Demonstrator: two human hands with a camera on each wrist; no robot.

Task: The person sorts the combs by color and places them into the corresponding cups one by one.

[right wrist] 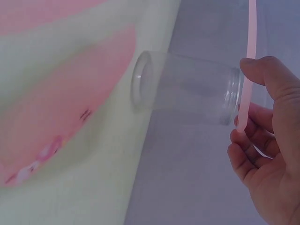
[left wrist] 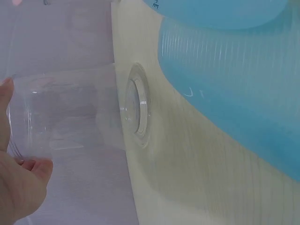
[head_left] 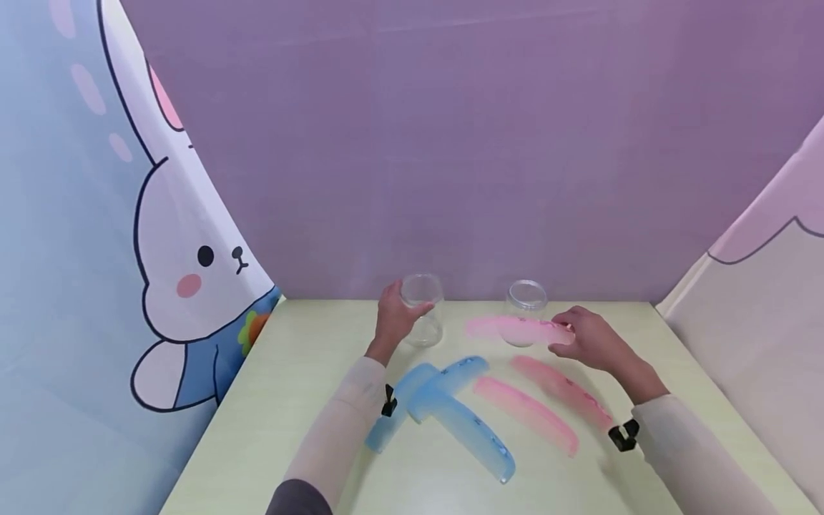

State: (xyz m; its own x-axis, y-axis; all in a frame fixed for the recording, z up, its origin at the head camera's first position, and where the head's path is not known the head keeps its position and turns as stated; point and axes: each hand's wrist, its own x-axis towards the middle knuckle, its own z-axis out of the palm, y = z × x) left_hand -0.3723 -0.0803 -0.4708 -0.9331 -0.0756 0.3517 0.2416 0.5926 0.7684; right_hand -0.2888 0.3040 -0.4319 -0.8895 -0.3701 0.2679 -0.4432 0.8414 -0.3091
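My left hand (head_left: 394, 318) grips a clear plastic jar (head_left: 425, 332) near its rim, thumb on one side and fingers on the other. In the left wrist view the jar's thick base (left wrist: 139, 105) is at the table surface. My right hand (head_left: 595, 340) pinches one end of a pink comb (head_left: 498, 328) between thumb and fingers. Seen edge-on in the right wrist view, this comb (right wrist: 251, 33) is level with the mouth of a second clear jar (right wrist: 192, 89), which stands upright on the table. Whether comb and jar touch, I cannot tell.
Blue combs (head_left: 473, 429) lie overlapping on the table, near my left forearm. Two pink combs (head_left: 528, 415) lie to their right, one of them close to my right wrist. A purple cloth backdrop (head_left: 450, 157) rises behind the table (head_left: 309, 372), with printed cloth at both sides.
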